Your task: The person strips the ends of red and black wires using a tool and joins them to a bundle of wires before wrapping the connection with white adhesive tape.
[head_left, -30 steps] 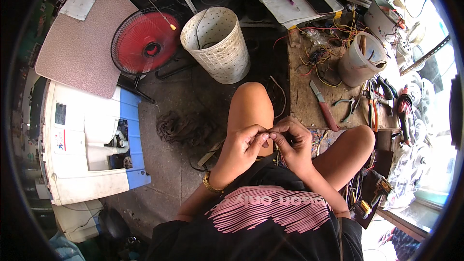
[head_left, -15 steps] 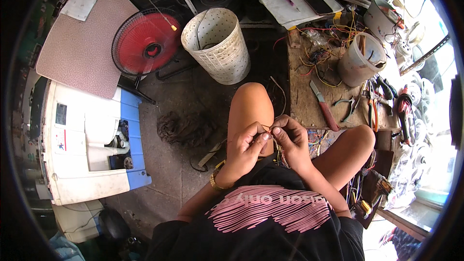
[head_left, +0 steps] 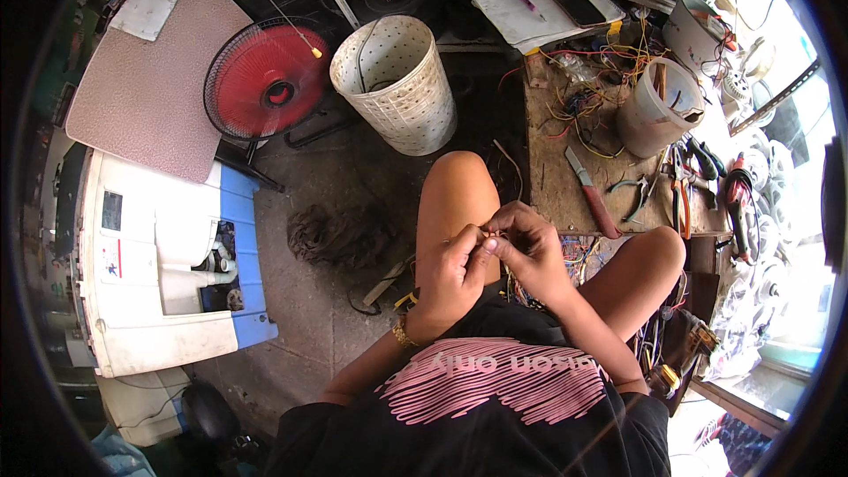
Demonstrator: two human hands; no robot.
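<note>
Above my lap, my left hand (head_left: 452,276) and my right hand (head_left: 532,258) meet with their fingertips together. Both pinch a thin copper-coloured wire (head_left: 493,233), of which only a short bit shows between the fingers. The rest of it is hidden by the thumbs and fingers. Behind my right hand, a bundle of coloured wires (head_left: 579,252) lies below the bench edge. Nearest on the wooden bench (head_left: 552,185) is a knife (head_left: 594,194) with a red handle, and beside it are small pliers (head_left: 634,197).
Orange-handled pliers (head_left: 680,203) and a white tub (head_left: 654,110) stand among loose wires on the bench. A phone (head_left: 576,4) rests on papers (head_left: 512,26). Ahead are a perforated white bin (head_left: 397,88) and a red fan (head_left: 265,79). Left stands a white-and-blue machine (head_left: 132,318); a dark cloth heap (head_left: 336,238) lies on the floor.
My fingertips have drawn closer together, and my right hand has shifted slightly up and left over the wire. Less of the wire shows now. The surroundings stay the same.
</note>
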